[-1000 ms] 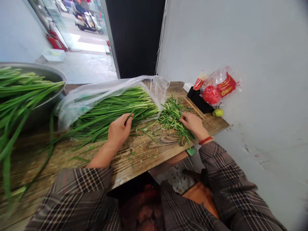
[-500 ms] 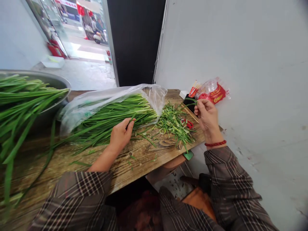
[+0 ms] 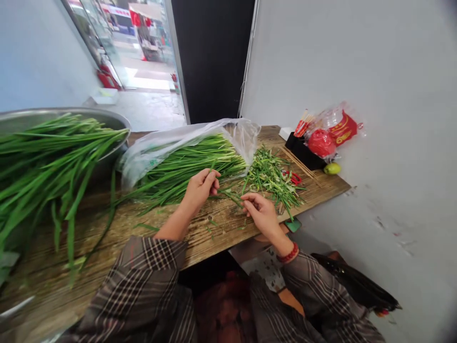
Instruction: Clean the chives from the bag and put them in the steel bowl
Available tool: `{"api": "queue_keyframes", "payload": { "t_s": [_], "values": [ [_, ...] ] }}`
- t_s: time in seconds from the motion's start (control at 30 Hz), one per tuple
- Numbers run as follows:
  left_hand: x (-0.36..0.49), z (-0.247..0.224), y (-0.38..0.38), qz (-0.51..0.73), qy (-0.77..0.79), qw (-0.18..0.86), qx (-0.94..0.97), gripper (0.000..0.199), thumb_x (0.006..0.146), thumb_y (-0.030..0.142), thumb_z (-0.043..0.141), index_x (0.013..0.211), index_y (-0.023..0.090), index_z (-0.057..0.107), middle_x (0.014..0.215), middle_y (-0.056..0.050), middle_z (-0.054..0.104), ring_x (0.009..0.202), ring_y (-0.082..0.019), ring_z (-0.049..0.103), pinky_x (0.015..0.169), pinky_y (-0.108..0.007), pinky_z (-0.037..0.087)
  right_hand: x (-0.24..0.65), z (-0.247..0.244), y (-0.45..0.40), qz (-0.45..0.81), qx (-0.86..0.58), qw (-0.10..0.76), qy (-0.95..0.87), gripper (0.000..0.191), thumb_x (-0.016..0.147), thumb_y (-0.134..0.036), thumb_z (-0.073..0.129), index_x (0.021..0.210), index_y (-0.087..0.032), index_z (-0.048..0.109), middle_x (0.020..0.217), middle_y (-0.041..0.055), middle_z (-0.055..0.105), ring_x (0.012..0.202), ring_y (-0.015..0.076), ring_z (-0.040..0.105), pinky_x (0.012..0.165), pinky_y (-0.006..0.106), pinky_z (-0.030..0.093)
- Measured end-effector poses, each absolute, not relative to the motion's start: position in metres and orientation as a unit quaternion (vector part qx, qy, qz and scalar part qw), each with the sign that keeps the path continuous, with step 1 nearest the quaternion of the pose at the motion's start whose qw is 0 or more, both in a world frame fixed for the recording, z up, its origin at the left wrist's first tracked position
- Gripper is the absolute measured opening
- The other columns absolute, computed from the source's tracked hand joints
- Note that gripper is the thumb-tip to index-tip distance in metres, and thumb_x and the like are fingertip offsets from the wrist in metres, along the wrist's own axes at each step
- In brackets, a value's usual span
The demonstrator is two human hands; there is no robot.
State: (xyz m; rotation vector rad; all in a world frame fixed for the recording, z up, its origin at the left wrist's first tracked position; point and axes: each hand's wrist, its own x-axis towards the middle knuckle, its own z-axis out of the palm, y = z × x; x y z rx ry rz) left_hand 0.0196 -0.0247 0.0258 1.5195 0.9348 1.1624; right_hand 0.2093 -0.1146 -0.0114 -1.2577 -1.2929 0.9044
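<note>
My left hand point(image 3: 200, 186) is closed in a pinch on a thin green garlic chive, low over the wooden table. My right hand point(image 3: 263, 215), with a red cord at the wrist, has its fingertips pinched at the right end of the green strands point(image 3: 231, 194) between the two hands. Just behind my left hand, a bundle of garlic chives point(image 3: 185, 159) lies partly inside a clear plastic bag point(image 3: 160, 143). Beyond my right hand is a loose heap of trimmings point(image 3: 271, 174), with a small red-handled tool point(image 3: 293, 177) half buried in it.
A large metal basin point(image 3: 123, 119) at the left holds long garlic chives that droop over its rim. Toward the wall are chopsticks point(image 3: 302, 166), a black box point(image 3: 303, 150), a red plastic package point(image 3: 342, 128) and a yellow-green fruit point(image 3: 332, 168). The table edge point(image 3: 221, 247) runs in front of me.
My right hand has come down and left from near the black box to beside my left hand. The view has shifted, showing more of the basin and the yellow-green fruit.
</note>
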Motion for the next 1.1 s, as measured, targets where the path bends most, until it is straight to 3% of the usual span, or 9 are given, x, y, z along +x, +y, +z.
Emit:
{"api": "queue_keyframes", "payload": {
  "t_s": [0.13,0.2,0.4,0.6,0.7,0.8,0.9,1.0,1.1],
  "values": [
    [0.022,0.024,-0.029,0.305,0.367,0.59,0.65,0.03,0.088,0.041,0.053,0.078,0.013,0.059,0.057,-0.001,0.061,0.041,-0.008,0.05,0.042,-0.019,0.038,0.203,-0.018,-0.124,0.327,-0.538,0.589,-0.506,0.02,0.086,-0.033,0.058,0.099,-0.021,0.065,0.088,0.0044,0.07,0.072,0.0159,0.067,0.059,0.027,0.055],
    [0.026,0.021,-0.033,0.227,0.354,0.658,0.625,0.032,0.087,0.044,0.056,0.083,0.012,0.061,0.065,-0.006,0.068,0.045,-0.011,0.057,0.045,-0.021,0.044,0.201,-0.015,-0.126,0.259,-0.545,0.599,-0.526,0.018,0.089,-0.033,0.056,0.099,-0.022,0.066,0.09,0.0047,0.069,0.075,0.0161,0.067,0.064,0.029,0.057],
    [0.032,0.011,-0.036,0.321,0.316,0.765,0.46,0.034,0.086,0.04,0.063,0.103,0.01,0.064,0.087,-0.013,0.073,0.072,-0.017,0.07,0.066,-0.026,0.055,0.187,-0.014,-0.13,0.138,-0.459,0.455,-0.751,0.025,0.095,-0.02,0.044,0.107,-0.024,0.067,0.102,0.0067,0.07,0.098,0.019,0.065,0.088,0.035,0.053],
    [0.027,0.015,-0.034,0.369,0.249,0.793,0.416,0.034,0.076,0.035,0.075,0.098,0.01,0.066,0.068,-0.001,0.061,0.057,-0.011,0.061,0.061,-0.025,0.052,0.174,-0.017,-0.128,0.16,-0.418,0.376,-0.811,0.03,0.096,-0.019,0.044,0.117,-0.024,0.065,0.107,0.0085,0.07,0.103,0.0214,0.064,0.092,0.039,0.052],
    [0.027,0.017,-0.034,0.393,0.266,0.76,0.444,0.034,0.072,0.039,0.077,0.085,0.01,0.065,0.059,0.004,0.048,0.043,-0.003,0.041,0.043,-0.016,0.034,0.18,-0.002,-0.124,0.173,-0.396,0.346,-0.833,0.029,0.096,-0.021,0.046,0.118,-0.026,0.065,0.11,0.0068,0.07,0.103,0.0195,0.065,0.092,0.036,0.053],
    [0.027,0.018,-0.033,0.392,0.313,0.699,0.509,0.038,0.076,0.048,0.071,0.08,0.011,0.063,0.055,0.006,0.04,0.04,-0.002,0.024,0.038,-0.017,0.013,0.195,0.023,-0.113,0.115,-0.422,0.395,-0.808,0.028,0.097,-0.022,0.045,0.115,-0.026,0.066,0.11,0.0062,0.07,0.103,0.0183,0.065,0.092,0.034,0.053],
    [0.027,0.018,-0.032,0.389,0.352,0.594,0.61,0.035,0.081,0.047,0.062,0.074,0.013,0.062,0.053,0.006,0.037,0.045,-0.005,0.025,0.042,-0.02,0.016,0.207,0.046,-0.097,0.044,-0.439,0.423,-0.791,0.029,0.097,-0.023,0.045,0.12,-0.025,0.063,0.122,0.0079,0.065,0.115,0.0197,0.06,0.097,0.036,0.05],
    [0.029,0.018,-0.032,0.401,0.355,0.473,0.699,0.03,0.082,0.038,0.057,0.063,0.015,0.056,0.056,0.004,0.041,0.054,-0.008,0.033,0.05,-0.022,0.025,0.211,0.053,-0.083,0.008,-0.455,0.331,-0.827,0.03,0.098,-0.026,0.043,0.122,-0.022,0.06,0.125,0.0097,0.063,0.115,0.0231,0.059,0.097,0.039,0.048],
    [0.03,0.017,-0.031,0.395,0.351,0.409,0.744,0.03,0.083,0.031,0.052,0.057,0.017,0.048,0.055,0.005,0.039,0.058,-0.01,0.035,0.055,-0.024,0.026,0.21,0.046,-0.074,-0.013,-0.469,0.229,-0.853,0.03,0.098,-0.027,0.041,0.119,-0.02,0.061,0.108,0.0114,0.067,0.099,0.025,0.062,0.086,0.039,0.05]
  ]
}}
